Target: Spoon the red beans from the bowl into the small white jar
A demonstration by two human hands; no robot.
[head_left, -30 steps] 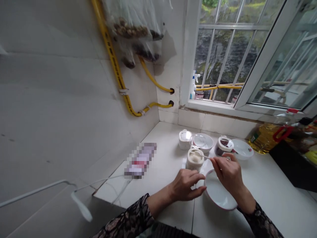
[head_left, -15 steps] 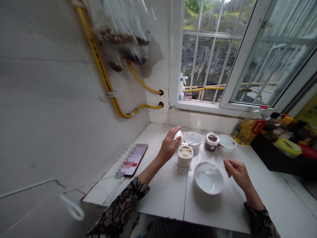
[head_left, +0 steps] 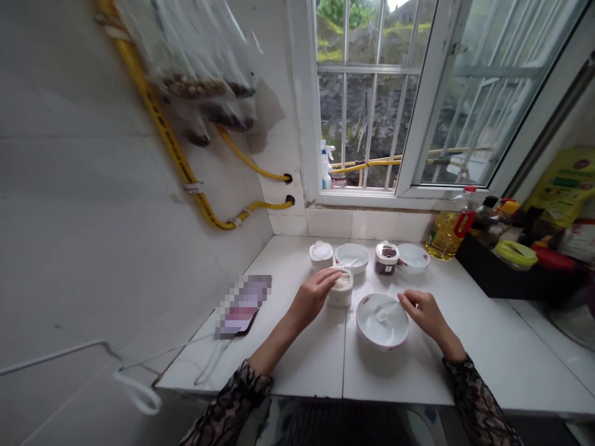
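My right hand (head_left: 422, 310) pinches the handle of a small white spoon (head_left: 382, 316). The spoon's head is low inside a white bowl (head_left: 383, 337) with a pinkish rim and red marks, on the counter in front of me. My left hand (head_left: 312, 298) has its fingers stretched out, their tips at the top of a cream seasoning jar (head_left: 341, 296) left of the bowl. Whether they press on the jar or just hover is hard to tell. Behind it stands a second jar with white contents (head_left: 321, 255).
Farther back are a shallow bowl (head_left: 352, 255), a jar with dark red contents (head_left: 386, 259) and another bowl (head_left: 413, 257). An oil bottle (head_left: 445, 235) and a black rack (head_left: 483, 272) stand right. A phone (head_left: 242, 316) and a white wire stand (head_left: 139, 391) are left.
My left hand has come down from beside the jars to the top of the near cream jar. My right hand has shifted closer to the bowl, still holding the spoon. The view has turned slightly.
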